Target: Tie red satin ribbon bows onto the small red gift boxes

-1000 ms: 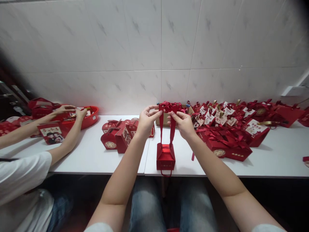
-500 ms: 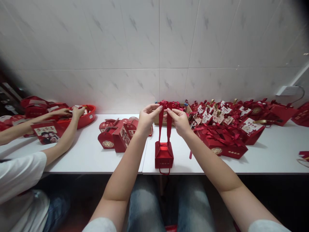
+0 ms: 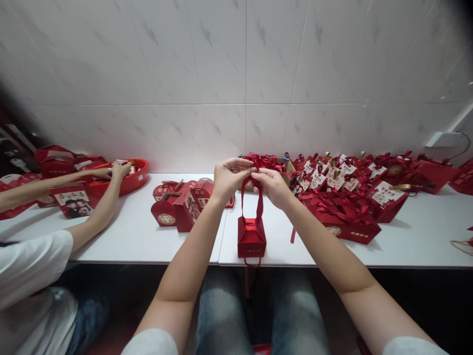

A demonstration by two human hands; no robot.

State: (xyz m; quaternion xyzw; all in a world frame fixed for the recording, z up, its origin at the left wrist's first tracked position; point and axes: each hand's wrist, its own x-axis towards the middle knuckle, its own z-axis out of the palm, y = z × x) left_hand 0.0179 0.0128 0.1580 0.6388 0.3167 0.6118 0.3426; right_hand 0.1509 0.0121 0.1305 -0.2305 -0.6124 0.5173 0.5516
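A small red gift box (image 3: 252,242) stands at the front edge of the white table, its top partly open. A dark red ribbon (image 3: 259,204) rises in a loop from both sides of the box, and a thin red cord loop hangs at its front. Above the box, my left hand (image 3: 231,178) pinches one end of the ribbon between thumb and fingers. My right hand (image 3: 272,185) pinches the other end. The fingertips of both hands meet at the top of the loop, where the ribbon ends are mostly hidden.
Several red boxes (image 3: 176,204) stand left of my arms. On the right are larger ribboned boxes (image 3: 343,219) and many tagged red bags (image 3: 334,177). A carton with red ribbons (image 3: 268,160) sits behind my hands. At left, a co-worker's hands reach into a red basin (image 3: 139,183).
My hands have come together, bringing the two separate ribbon ends to one point and closing them into a loop. The box stays in place.
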